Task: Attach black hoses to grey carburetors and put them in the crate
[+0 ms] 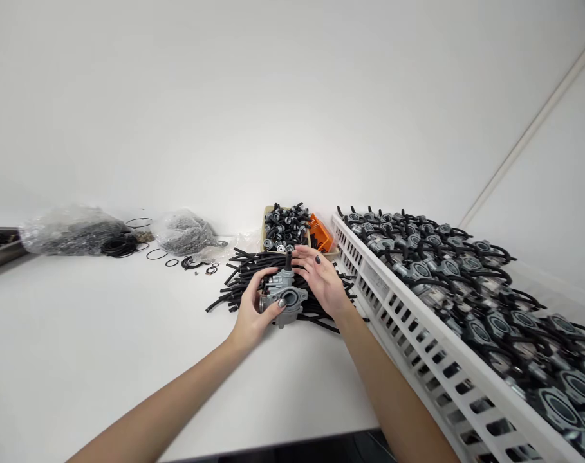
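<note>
I see left fingers (271,313) gripping the carburetor (279,293), partly hiding it; right fingers (306,251) open, contact with its black cap (288,260) unclear.

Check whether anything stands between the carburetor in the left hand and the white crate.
Yes: the right hand is beside the carburetor on that side, black hoses lie beneath, and the crate's slatted side wall stands beyond.

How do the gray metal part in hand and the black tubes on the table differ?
The metal part is chunky and mostly gray; the tubes are slender and black. The left hand grips the metal part; the tubes lie heaped on the table.
</note>
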